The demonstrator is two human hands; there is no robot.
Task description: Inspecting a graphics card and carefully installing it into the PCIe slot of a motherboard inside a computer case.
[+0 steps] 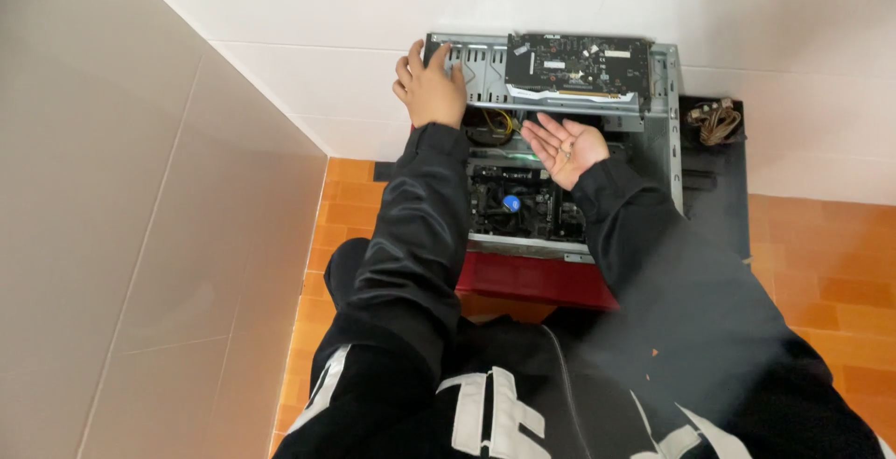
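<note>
An open grey metal computer case [665,123] lies on its side against the white wall. A black graphics card [577,65] rests on the case's upper edge. Inside the case sit a motherboard [523,202] and yellow cables [499,123]. My left hand [430,86] presses on the case's top left corner, fingers curled over the metal frame. My right hand [565,146] hovers palm-up over the inside of the case, just below the graphics card, fingers spread and holding nothing.
The case sits on a red base [532,277] over orange floor tiles [831,272]. A black panel [714,174] with a bundle of cables [715,123] stands to the right. A beige wall [121,235] closes in on the left. My black-clad legs fill the bottom.
</note>
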